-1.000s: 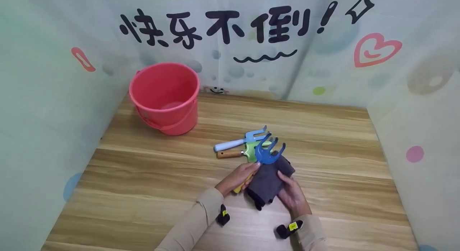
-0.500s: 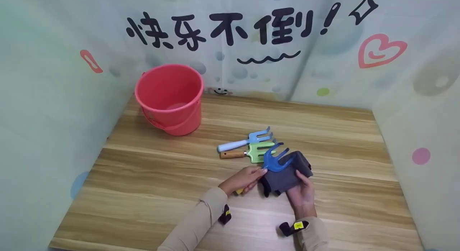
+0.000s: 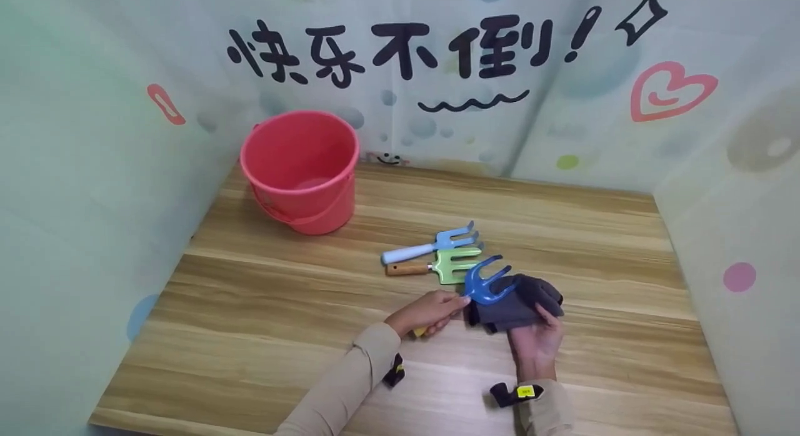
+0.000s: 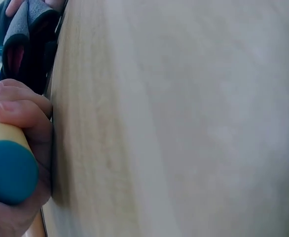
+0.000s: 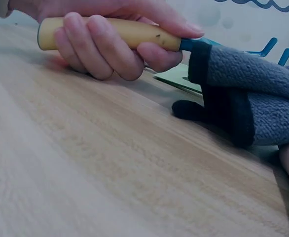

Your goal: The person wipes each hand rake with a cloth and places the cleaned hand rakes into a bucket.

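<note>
My left hand (image 3: 431, 312) grips the yellow handle (image 5: 154, 37) of a blue hand rake (image 3: 480, 290). Its tines point away to the right and lie over the near side of the gloves. My right hand (image 3: 539, 343) holds a folded bundle of dark grey knit gloves (image 3: 506, 312) with black edging, fingers along its right side and the palm under it. In the left wrist view the gloves (image 4: 18, 29) show a cuff opening. Just beyond the blue rake lie a green fork (image 3: 447, 266) with a wooden handle and a light blue rake (image 3: 409, 253).
A pink bucket (image 3: 319, 205) stands upright at the back left of the wood-grain table (image 3: 269, 311), its handle hanging at the front. A printed cloth backdrop (image 3: 575, 130) walls in the back and both sides.
My right hand and the gloves have moved to the right, and the bundle has turned flatter. The blue rake has tilted rightward with my left hand. The view has shifted slightly.
</note>
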Demonstrator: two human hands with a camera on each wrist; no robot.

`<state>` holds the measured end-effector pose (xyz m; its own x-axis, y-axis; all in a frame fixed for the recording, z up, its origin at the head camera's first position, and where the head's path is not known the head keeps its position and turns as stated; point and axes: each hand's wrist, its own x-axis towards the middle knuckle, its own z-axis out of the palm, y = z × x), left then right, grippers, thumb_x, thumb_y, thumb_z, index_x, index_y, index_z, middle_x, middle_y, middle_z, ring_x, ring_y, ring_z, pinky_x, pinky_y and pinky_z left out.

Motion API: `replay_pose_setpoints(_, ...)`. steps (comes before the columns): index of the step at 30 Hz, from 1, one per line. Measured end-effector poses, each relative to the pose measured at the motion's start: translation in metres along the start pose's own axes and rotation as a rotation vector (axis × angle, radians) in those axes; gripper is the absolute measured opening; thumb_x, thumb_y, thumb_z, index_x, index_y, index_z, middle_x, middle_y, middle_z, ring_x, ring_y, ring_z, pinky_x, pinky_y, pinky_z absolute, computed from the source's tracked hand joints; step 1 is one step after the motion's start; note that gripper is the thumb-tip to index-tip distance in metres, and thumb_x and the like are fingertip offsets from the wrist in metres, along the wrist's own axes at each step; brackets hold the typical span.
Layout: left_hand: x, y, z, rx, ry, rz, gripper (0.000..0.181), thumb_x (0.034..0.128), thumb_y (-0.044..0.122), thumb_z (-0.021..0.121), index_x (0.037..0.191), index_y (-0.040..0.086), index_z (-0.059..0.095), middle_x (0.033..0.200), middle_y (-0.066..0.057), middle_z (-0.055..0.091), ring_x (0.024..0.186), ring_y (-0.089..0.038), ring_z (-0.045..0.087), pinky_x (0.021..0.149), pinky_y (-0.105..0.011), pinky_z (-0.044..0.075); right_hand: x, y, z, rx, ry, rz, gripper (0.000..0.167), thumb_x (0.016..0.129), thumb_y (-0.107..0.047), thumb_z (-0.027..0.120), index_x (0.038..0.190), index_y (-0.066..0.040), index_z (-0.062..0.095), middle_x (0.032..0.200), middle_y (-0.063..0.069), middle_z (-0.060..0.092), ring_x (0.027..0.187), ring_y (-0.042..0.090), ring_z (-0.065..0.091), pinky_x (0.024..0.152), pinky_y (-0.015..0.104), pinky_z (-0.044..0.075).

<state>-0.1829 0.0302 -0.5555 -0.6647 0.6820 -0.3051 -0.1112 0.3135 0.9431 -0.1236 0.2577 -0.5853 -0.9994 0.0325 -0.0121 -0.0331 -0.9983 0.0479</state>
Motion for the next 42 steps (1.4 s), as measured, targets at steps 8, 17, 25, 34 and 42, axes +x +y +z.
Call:
replay_pose_setpoints(8,0.001,-0.008,-0.002,-0.229,0.068,0.048,0.049,0.0919,0.056,0.044,0.071,0.011,0.046,0.046,0.004,0.037,0.032,-0.008,0.033,0.031,-0.023,0.032,0.002,0.003,0.001,-0.060,0.000,0.119,0.035,0.101,-0.017,0.028,0.122,-0.005,0.054,0.126,0.010,0.057,0.119,0.025,0.052,0.105,0.039,0.038)
replay_pose_setpoints(17,0.003,-0.009,0.000,-0.359,0.135,0.094,0.041,0.0941,0.045,0.046,0.074,0.010,0.044,0.050,0.001,0.039,0.034,-0.009,0.037,0.031,-0.023,0.033,0.009,0.015,0.007,-0.518,0.013,0.484,0.034,0.103,-0.017,0.024,0.114,-0.007,0.054,0.109,0.008,0.064,0.104,0.020,0.061,0.093,0.032,0.049)
replay_pose_setpoints(25,0.003,-0.008,0.004,-0.348,0.135,0.032,0.034,0.0945,0.041,0.046,0.076,0.013,0.047,0.054,0.000,0.040,0.038,-0.010,0.038,0.034,-0.022,0.036,0.013,0.019,0.006,-0.683,0.025,0.533,0.024,0.100,-0.007,0.036,0.122,-0.008,0.046,0.115,0.010,0.061,0.109,0.022,0.059,0.097,0.038,0.047)
replay_pose_setpoints(34,0.005,-0.010,0.005,-0.250,0.179,0.037,0.039,0.0939,0.049,0.045,0.078,0.014,0.048,0.054,0.001,0.041,0.038,-0.009,0.036,0.036,-0.021,0.034,0.012,0.020,0.004,-0.711,0.061,0.469,0.028,0.096,0.001,0.043,0.122,-0.009,0.048,0.116,0.010,0.060,0.109,0.022,0.059,0.097,0.037,0.047)
replay_pose_setpoints(42,0.004,-0.009,0.008,-0.232,0.172,0.042,0.038,0.0933,0.048,0.048,0.075,0.015,0.047,0.051,0.003,0.039,0.036,-0.008,0.034,0.034,-0.021,0.032,0.009,0.020,0.005,-0.631,0.125,0.301,0.031,0.098,0.001,0.035,0.119,-0.012,0.053,0.111,0.007,0.061,0.104,0.019,0.060,0.095,0.035,0.048)
